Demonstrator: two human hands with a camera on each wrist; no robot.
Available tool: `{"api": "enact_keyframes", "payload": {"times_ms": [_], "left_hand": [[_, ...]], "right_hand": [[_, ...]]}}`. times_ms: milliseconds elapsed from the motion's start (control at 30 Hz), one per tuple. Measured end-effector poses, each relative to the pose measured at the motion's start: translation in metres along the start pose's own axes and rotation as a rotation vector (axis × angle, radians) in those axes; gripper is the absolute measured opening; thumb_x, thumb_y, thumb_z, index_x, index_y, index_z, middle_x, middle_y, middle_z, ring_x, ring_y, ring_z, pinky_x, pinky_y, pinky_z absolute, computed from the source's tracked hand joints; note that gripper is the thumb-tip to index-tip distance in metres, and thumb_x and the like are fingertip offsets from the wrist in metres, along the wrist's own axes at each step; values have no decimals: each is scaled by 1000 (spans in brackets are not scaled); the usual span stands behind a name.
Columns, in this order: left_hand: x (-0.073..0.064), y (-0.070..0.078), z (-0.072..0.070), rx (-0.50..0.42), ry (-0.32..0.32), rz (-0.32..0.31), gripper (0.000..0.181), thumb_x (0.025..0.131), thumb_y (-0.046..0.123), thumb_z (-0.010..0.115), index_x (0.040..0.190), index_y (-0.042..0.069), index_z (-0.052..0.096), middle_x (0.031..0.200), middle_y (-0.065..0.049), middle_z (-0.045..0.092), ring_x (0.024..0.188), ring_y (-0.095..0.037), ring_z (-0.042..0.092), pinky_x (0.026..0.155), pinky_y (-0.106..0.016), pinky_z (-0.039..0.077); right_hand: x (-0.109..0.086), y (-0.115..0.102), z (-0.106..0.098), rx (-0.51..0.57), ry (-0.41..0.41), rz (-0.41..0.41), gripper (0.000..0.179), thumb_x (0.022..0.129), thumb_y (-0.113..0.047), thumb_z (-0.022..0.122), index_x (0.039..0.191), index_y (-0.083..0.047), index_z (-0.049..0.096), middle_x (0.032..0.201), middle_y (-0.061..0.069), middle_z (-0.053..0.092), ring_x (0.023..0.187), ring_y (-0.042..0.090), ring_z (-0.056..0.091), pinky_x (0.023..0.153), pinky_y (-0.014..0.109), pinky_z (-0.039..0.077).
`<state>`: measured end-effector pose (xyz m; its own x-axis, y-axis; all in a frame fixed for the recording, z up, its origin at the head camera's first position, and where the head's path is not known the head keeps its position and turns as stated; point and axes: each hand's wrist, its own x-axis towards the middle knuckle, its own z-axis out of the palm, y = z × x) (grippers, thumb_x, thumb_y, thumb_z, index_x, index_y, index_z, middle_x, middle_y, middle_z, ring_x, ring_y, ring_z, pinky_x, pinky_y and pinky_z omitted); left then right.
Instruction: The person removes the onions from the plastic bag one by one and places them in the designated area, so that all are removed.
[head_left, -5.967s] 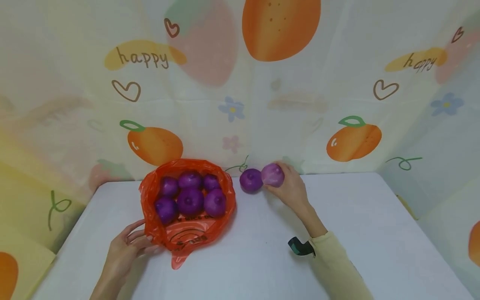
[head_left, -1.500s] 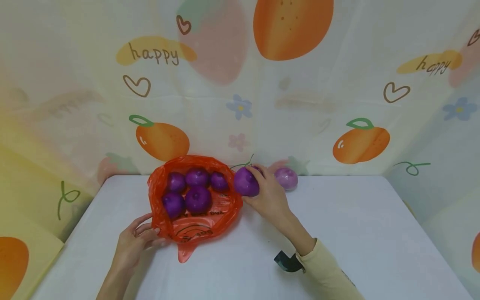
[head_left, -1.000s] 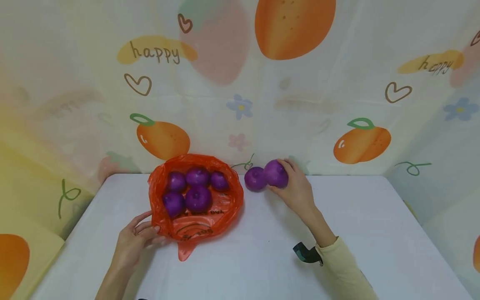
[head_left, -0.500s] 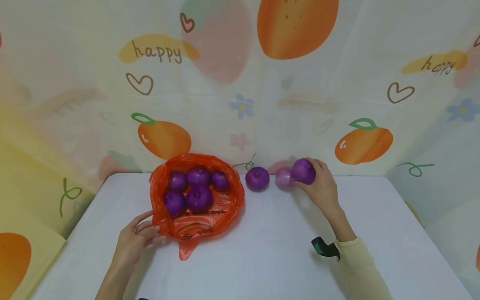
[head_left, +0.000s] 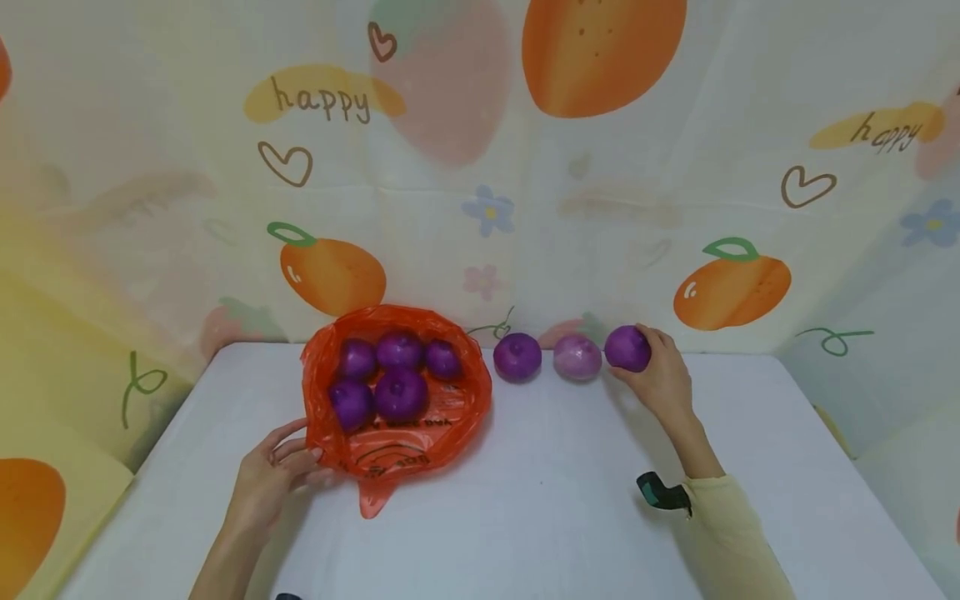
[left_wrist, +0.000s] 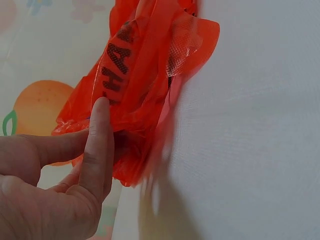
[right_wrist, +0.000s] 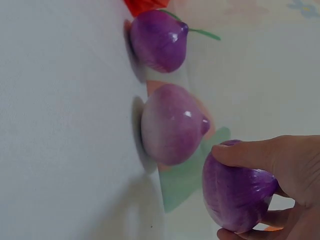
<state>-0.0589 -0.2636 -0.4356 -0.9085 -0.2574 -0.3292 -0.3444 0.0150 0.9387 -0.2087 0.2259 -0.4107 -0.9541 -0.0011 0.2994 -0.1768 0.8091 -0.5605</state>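
Observation:
A purple onion is gripped by my right hand, thumb on one side and fingers on the other. In the right wrist view this onion hangs beside a paler onion, over the back edge of the table. That pale onion and another dark purple onion stand in a row to its left. My left hand holds the near left side of a red plastic bag, its thumb against the plastic. Several purple onions sit inside the bag's round opening.
The white table ends at the back against a fruit-printed cloth. Black printing shows on the bag's side, and a handle flap sticks out toward me. A dark strap piece hangs at my right wrist.
My right hand has taken an onion from the bag's right side and carried it right, past two onions, then lowered it beside them. The pale onion was set down earlier. My left hand stays at the bag.

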Motion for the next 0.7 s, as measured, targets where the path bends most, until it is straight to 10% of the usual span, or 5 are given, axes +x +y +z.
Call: {"api": "enact_keyframes", "payload": {"times_ms": [700], "left_hand": [[0, 1, -6, -38, -2, 29, 60, 97, 6, 59, 150, 2, 31, 96, 6, 69, 79, -16, 72, 77, -29, 59]], "right_hand": [[16, 11, -12, -45, 0, -20, 73, 78, -15, 82, 136, 8, 44, 132, 35, 45, 118, 52, 46, 98, 68, 39]]}}
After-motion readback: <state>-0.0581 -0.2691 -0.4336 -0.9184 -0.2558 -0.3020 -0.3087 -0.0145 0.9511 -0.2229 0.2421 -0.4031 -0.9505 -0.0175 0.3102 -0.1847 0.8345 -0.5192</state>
